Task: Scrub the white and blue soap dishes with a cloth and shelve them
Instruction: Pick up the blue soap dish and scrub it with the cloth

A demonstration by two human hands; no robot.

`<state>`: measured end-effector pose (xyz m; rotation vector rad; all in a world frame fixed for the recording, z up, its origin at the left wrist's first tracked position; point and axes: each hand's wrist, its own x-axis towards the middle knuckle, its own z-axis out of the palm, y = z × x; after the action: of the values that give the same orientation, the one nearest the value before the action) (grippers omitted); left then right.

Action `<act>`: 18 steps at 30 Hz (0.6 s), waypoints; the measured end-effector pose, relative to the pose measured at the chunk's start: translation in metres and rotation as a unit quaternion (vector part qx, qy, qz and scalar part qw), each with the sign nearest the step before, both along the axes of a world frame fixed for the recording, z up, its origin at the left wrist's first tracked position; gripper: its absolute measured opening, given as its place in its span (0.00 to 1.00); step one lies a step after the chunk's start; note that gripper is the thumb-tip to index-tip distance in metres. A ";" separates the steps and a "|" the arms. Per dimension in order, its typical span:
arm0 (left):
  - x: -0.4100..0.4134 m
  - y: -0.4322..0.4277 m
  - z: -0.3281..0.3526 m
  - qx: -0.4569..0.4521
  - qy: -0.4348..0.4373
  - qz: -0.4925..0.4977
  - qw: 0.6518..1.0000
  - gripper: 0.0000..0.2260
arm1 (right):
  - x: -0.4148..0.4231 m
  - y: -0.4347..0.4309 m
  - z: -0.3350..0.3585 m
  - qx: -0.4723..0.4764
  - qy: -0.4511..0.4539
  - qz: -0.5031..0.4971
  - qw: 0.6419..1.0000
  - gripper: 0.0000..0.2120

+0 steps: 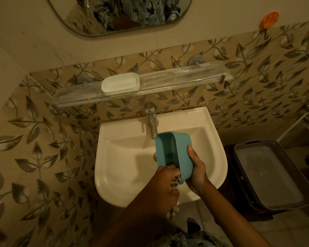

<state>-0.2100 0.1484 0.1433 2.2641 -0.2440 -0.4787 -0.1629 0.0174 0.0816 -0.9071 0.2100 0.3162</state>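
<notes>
The blue soap dish [175, 154] is tipped on its side over the white sink [125, 157], its opening facing left. My right hand [197, 166] grips it from the right, thumb on its outer wall. My left hand [165, 182] holds a patterned cloth [175, 183] bunched at the dish's lower rim, partly inside it; most of the cloth is hidden by the hand. The white soap dish [120, 83] stands upright on the glass shelf [177, 77] above the sink, left of the shelf's middle.
A chrome tap [152, 120] juts out just behind the blue dish. A mirror [121, 13] hangs above the shelf. An orange holder [268, 19] is stuck on the wall at upper right. A grey lidded basket [273, 175] stands right of the sink.
</notes>
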 end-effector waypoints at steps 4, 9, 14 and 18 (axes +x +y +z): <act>0.011 0.006 0.018 -0.122 0.190 0.041 0.973 0.22 | -0.004 -0.006 -0.011 0.067 0.044 0.001 0.997 0.30; 0.031 0.016 0.026 -0.168 0.027 0.212 0.962 0.14 | -0.005 -0.013 -0.019 0.186 0.071 0.083 0.977 0.30; 0.031 -0.007 0.011 0.054 -0.170 0.149 0.973 0.18 | -0.010 -0.001 -0.018 0.165 0.064 0.112 0.978 0.31; 0.031 -0.020 0.002 0.033 -0.142 0.057 0.988 0.18 | -0.014 -0.006 -0.021 0.119 0.086 0.118 0.982 0.32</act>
<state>-0.1793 0.1287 0.1457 2.3926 -0.2421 -0.1030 -0.1773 0.0115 0.0610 -0.6670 0.2184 0.6280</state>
